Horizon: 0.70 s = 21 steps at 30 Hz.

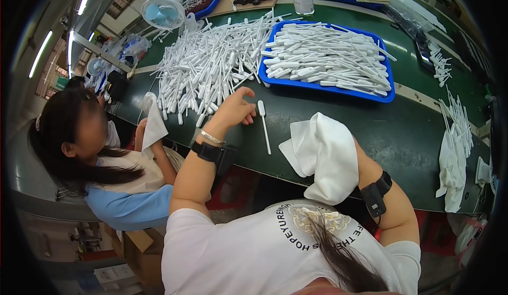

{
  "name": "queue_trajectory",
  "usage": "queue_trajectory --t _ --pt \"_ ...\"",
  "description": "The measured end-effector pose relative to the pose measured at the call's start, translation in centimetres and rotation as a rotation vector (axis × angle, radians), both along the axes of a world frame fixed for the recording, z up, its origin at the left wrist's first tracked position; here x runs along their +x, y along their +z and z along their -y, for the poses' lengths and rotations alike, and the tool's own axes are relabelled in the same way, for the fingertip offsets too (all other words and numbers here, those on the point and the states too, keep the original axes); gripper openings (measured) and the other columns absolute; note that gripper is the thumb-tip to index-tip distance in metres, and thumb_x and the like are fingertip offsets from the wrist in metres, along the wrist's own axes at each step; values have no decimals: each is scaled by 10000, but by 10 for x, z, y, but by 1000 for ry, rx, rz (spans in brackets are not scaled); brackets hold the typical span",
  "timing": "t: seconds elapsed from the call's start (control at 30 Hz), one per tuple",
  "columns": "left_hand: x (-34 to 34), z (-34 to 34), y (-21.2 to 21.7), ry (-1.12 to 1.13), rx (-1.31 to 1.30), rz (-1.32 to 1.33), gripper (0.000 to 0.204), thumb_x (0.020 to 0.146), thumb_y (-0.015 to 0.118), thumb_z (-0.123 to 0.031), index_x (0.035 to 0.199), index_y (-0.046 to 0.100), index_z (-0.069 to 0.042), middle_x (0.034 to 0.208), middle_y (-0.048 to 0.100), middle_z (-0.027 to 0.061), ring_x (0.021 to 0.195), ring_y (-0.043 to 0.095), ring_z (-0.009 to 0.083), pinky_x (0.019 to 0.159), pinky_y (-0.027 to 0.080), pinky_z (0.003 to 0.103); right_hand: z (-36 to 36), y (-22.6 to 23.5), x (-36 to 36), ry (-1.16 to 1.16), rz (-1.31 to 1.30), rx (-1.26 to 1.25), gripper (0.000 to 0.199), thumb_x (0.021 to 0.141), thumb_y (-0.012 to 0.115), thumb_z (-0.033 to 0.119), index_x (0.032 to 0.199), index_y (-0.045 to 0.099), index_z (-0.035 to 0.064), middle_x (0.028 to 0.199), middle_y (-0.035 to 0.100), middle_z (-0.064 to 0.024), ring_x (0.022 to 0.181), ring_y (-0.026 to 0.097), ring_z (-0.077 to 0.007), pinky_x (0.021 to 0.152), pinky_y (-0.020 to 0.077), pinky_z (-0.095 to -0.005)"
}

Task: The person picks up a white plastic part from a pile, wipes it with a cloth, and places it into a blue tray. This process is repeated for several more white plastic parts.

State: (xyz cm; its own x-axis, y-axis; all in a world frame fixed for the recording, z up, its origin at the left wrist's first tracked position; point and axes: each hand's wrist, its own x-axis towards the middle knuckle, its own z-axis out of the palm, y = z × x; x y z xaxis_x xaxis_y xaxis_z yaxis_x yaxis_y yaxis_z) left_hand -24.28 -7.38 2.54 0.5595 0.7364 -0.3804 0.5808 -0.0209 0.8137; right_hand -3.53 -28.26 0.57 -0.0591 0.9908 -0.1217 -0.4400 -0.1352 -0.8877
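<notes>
My left hand (236, 108) reaches over the green table with its fingers loosely bent and apart, and nothing shows in them. Just right of its fingertips lies a single white plastic stick (263, 123) with a thick bulb end, shaped like a dropper pipette. Beyond that hand spreads a loose pile of the same white sticks (203, 64). A white cloth (330, 154) is bunched over my right hand (364, 162) and hangs from it at the table's near edge. Only the wrist end of this hand shows; the cloth covers its fingers.
A blue tray (338, 89) heaped with sticks stands beyond my hands. At the right are more sticks (459, 117) and another white cloth (452, 173). A clear bottle (302, 1) and a small fan (163, 12) stand farther back. On my left, a person (127, 189) holds a white cloth.
</notes>
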Motion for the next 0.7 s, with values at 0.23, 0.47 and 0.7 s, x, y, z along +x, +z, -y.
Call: queue_trajectory --t 0.23,0.47,0.7 --pt "-2 6 -4 -679 977 -32 242 728 552 -9 966 541 -54 838 562 110 806 549 283 677 454 305 -4 -7 0 -5 -13 -14 204 842 527 160 1011 520 47 924 548 -13 811 508 -94 701 445 -250" --pt "-16 11 -8 -523 530 95 176 790 549 -78 959 544 -25 855 589 89 685 579 208 585 459 267 -3 8 -7 -36 -250 -171 240 867 492 228 1010 517 38 938 552 -27 818 522 -114 707 446 -255" --pt "-6 81 -13 -118 -468 538 169 844 519 -111 937 535 29 836 605 128 487 525 89 450 431 196 -5 2 -5 -102 -449 -17 292 887 436 298 1016 497 43 930 533 -39 826 496 -121 729 424 -269"
